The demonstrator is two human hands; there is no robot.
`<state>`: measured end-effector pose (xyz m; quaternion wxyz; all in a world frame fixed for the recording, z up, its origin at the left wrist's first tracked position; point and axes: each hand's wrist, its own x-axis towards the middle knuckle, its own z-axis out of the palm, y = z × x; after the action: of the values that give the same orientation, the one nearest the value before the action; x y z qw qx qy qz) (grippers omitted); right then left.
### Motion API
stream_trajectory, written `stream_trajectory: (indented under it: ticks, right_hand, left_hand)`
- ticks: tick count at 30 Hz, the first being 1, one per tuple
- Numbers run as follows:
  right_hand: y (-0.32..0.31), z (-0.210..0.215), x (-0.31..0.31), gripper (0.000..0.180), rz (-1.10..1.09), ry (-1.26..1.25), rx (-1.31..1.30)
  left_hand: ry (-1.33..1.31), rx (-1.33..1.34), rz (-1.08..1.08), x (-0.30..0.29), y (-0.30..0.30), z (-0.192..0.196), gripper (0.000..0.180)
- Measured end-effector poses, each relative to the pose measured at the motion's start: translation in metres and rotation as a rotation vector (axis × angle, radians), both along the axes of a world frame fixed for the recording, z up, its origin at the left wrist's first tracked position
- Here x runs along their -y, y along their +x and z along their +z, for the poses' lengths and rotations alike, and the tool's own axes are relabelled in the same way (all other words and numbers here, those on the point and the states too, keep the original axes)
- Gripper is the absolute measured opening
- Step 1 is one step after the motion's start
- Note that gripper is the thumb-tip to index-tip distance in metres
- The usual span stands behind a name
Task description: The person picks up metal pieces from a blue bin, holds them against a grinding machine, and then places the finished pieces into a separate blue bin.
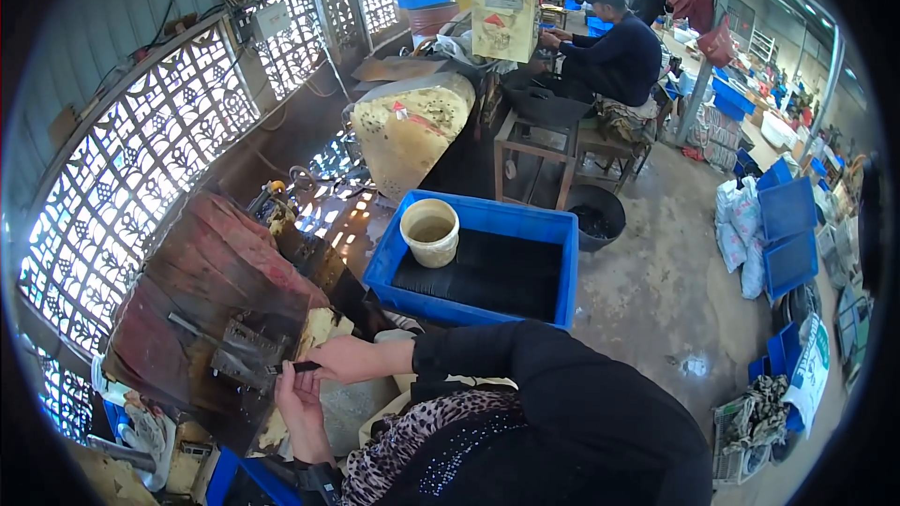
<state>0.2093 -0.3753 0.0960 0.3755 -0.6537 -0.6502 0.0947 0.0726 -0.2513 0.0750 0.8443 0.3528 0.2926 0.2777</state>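
At the lower left, my left hand [298,409] and my right hand [347,359] meet over a small dark strip [302,366]. Both hands are closed, with the strip pinched between their fingers; its exact kind is too small to tell. Just left of my fingers is a wet, dirty metal fixture [248,356] on a machine. A reddish-brown cloth [211,272] drapes over the machine behind it. Pale yellowish padding [319,330] lines the machine's edge by my right wrist.
Ahead stands a blue tub [569,267] with a dark mass inside and a cream bucket [431,253]. Beyond it are a yellowed machine cover [412,122], a black basin [548,103] on a stand and a seated person [614,52]. A blue bin [246,480] sits below my left arm.
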Motion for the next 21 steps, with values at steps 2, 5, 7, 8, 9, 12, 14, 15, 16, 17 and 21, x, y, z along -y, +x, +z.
stream_trajectory:
  ticks: [2, 5, 7, 8, 9, 12, 14, 15, 16, 17, 21]
  right_hand:
    - [-0.004, 0.003, -0.001, 0.037, -0.015, -0.027, 0.018]
    - [-0.009, 0.000, -0.014, 0.034, -0.103, 0.074, -0.068]
    - [-0.011, -0.001, -0.028, 0.033, -0.277, 0.293, -0.260]
    - [-0.012, -0.001, -0.037, 0.033, -0.276, 0.292, -0.259]
    - [-0.012, 0.007, -0.046, 0.033, -0.245, 0.299, -0.557]
    - [-0.014, 0.026, -0.065, 0.033, -0.172, 0.306, -1.148]
    - [-0.017, 0.032, -0.070, 0.030, -0.210, 0.316, -1.130]
    - [-0.018, 0.032, -0.071, 0.028, -0.228, 0.320, -1.123]
    - [-0.017, 0.029, -0.071, 0.028, -0.230, 0.320, -1.124]
    - [-0.016, 0.023, -0.070, 0.029, -0.225, 0.338, -0.895]
    - [-0.018, 0.016, -0.056, 0.030, -0.150, 0.343, -0.337]
  left_hand:
    - [-0.004, 0.008, 0.013, -0.003, -0.005, -0.003, 0.015]
    - [-0.005, 0.025, 0.031, -0.004, -0.009, 0.001, 0.014]
    - [0.013, 0.088, 0.089, 0.002, -0.004, 0.016, 0.012]
    - [0.022, 0.120, 0.117, 0.006, -0.002, 0.021, 0.012]
    - [0.023, 0.122, 0.117, 0.009, -0.002, 0.024, 0.012]
    - [0.058, 0.236, 0.092, 0.019, 0.004, 0.032, 0.011]
    - [0.063, 0.238, 0.091, 0.020, 0.004, 0.042, 0.011]
    - [0.066, 0.237, 0.095, 0.020, 0.002, 0.047, 0.011]
    - [0.069, 0.235, 0.099, 0.020, 0.002, 0.048, 0.012]
    - [0.068, 0.234, 0.098, 0.016, 0.000, 0.044, 0.012]
    - [0.106, 0.269, 0.122, -0.017, -0.017, 0.021, 0.013]
